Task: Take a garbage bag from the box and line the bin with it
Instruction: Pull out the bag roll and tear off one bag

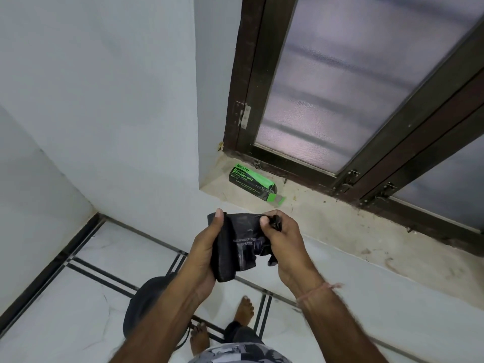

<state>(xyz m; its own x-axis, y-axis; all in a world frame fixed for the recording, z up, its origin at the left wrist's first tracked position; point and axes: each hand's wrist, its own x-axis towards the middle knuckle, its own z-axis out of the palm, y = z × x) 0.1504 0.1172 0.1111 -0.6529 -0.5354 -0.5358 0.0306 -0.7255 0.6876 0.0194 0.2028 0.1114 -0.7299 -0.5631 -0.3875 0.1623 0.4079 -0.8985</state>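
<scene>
Black plastic forms the garbage bag [237, 247], which is held at chest level in the middle of the scene, nearer than the window sill [340, 231] and above the floor [91, 297]. The bag is partly unfolded: its left portion is a thick folded wad and its right portion is loose and crumpled. The left hand [204, 255] grips the wad, thumb laid over the upper left corner and the other fingers curled behind the plastic. The right hand [286, 247] pinches the loose upper right edge between the thumb and curled fingers [275, 214]. A thin thread [317, 290] circles the right wrist. The green and black box [251, 182] lies on its side on the sill, beyond the hands and apart from them, with the end flap at its right open. The dark round bin [138, 310] stands on the floor at near left, partly hidden by the left forearm. Two bare feet stand just to the right of it on white tiles with black strips. A frosted window [340, 87] in a dark brown frame fills the far right.
</scene>
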